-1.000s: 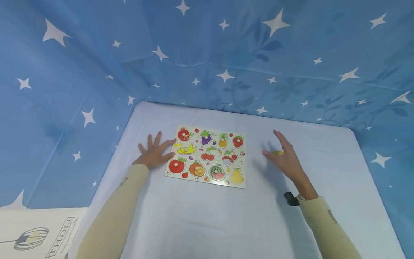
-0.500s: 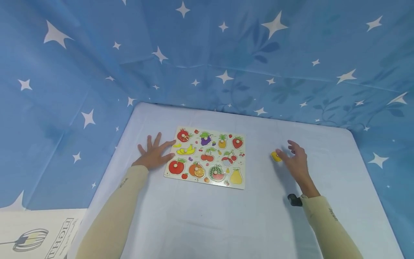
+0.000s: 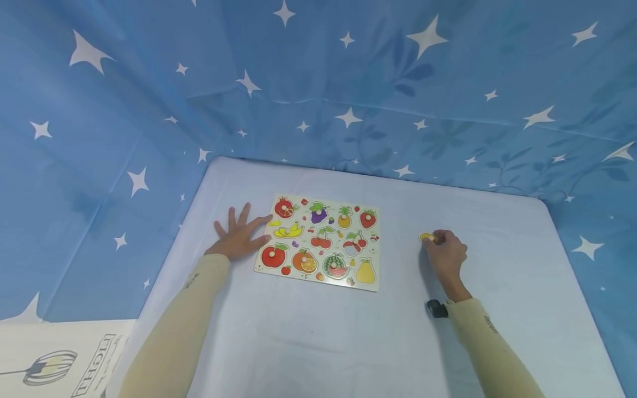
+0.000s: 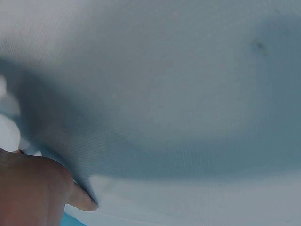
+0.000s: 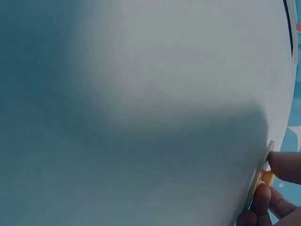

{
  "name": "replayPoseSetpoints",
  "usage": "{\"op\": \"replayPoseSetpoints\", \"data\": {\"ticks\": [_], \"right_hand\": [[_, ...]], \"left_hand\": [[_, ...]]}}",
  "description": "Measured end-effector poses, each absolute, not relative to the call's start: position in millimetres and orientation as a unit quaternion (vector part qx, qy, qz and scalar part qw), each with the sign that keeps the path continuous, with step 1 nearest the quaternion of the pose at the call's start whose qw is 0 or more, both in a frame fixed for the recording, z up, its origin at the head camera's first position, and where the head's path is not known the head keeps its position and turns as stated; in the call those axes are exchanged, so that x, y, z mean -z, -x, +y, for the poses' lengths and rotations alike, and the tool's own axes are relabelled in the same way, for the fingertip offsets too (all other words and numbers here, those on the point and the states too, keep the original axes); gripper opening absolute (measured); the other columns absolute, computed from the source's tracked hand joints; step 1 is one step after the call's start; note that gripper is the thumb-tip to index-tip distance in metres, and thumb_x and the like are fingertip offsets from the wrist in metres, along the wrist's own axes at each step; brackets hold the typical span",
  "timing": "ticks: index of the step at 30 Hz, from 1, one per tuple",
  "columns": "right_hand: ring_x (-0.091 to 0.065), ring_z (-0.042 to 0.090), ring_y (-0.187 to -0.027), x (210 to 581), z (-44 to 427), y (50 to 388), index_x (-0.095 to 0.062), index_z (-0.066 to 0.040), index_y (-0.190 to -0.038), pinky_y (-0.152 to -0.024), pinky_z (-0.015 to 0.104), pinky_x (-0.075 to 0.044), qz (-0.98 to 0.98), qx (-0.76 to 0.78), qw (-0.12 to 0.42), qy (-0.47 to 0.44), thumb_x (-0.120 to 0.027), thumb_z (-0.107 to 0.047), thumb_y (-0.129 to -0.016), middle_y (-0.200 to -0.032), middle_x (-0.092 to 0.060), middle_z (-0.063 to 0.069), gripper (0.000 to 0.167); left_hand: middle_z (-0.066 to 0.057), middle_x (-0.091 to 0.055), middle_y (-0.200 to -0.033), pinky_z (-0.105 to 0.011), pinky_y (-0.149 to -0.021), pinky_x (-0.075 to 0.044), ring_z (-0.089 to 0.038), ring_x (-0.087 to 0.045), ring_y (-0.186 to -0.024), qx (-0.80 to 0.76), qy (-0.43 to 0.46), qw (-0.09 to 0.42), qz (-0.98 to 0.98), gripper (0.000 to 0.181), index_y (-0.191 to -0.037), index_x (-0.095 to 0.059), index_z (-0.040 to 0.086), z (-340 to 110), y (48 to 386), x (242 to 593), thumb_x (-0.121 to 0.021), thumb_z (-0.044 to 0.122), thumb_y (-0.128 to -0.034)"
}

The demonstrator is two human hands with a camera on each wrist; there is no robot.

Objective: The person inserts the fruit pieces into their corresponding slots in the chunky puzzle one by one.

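Note:
A flat fruit puzzle board (image 3: 336, 246) with knobbed pieces lies left of the table's middle. My left hand (image 3: 238, 240) rests with fingers spread at its left edge, the thumb and index fingertips touching the board. To the right of the board my right hand (image 3: 445, 254) pinches a yellow puzzle piece (image 3: 426, 236) by its knob. Up close in the right wrist view, thumb and fingers close round the small orange knob of that puzzle piece (image 5: 256, 181), seen edge-on. The pear shape (image 3: 365, 272) at the board's lower right shows no knob.
The table (image 3: 308, 342) has a white cloth. A blue curtain (image 3: 318, 66) with white stars hangs behind it and to the left. A printed cream cloth (image 3: 55, 359) lies at the lower left. A dark device (image 3: 437, 309) sits on my right wrist.
My right hand, first spread over the yellow puzzle piece, drew back to the right, then came in and pinched it by the knob. The left hand stayed put on the board's edge.

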State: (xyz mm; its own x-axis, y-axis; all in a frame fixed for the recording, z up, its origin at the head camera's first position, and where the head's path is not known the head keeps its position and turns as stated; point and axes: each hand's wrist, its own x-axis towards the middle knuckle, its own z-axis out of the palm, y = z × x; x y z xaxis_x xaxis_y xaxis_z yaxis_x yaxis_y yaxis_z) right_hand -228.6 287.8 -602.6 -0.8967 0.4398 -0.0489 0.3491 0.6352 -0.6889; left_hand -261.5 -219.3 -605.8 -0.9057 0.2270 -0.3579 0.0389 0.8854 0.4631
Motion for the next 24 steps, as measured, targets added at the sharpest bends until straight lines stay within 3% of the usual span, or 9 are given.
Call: {"op": "replayPoseSetpoints", "data": {"ticks": [7, 13, 24], "right_hand": [[-0.052, 0.049, -0.107, 605.5, 285.3, 231.4, -0.065, 0.014, -0.126, -0.102, 0.063, -0.034, -0.905, -0.351, 0.089, 0.221, -0.066, -0.004, -0.097, -0.110, -0.069, 0.035, 0.034], [-0.056, 0.050, -0.097, 606.1, 281.7, 232.3, -0.069, 0.015, -0.109, -0.094, 0.061, -0.038, -0.907, -0.348, 0.122, 0.204, -0.061, 0.000, -0.095, -0.099, -0.068, 0.035, 0.022], [-0.062, 0.045, -0.095, 600.9, 286.5, 232.8, -0.068, 0.014, -0.112, -0.082, 0.051, -0.046, -0.914, -0.339, 0.066, 0.213, -0.059, -0.003, -0.099, -0.103, -0.069, 0.033, 0.024]], "left_hand": [[-0.020, 0.012, -0.178, -0.085, -0.110, 0.017, -0.055, 0.025, -0.155, -0.227, -0.072, 0.205, 0.949, 0.072, -0.169, -0.034, 0.033, -219.6, 263.1, 605.2, -0.060, 0.054, -0.1053], [-0.021, 0.011, -0.177, -0.085, -0.110, 0.016, -0.055, 0.024, -0.155, -0.226, -0.073, 0.203, 0.950, 0.072, -0.169, -0.035, 0.033, -219.1, 263.1, 604.2, -0.061, 0.053, -0.1054], [-0.019, 0.012, -0.178, -0.084, -0.112, 0.014, -0.054, 0.023, -0.156, -0.223, -0.064, 0.209, 0.950, 0.071, -0.169, -0.035, 0.032, -215.5, 260.0, 599.9, -0.060, 0.052, -0.1054]]}}
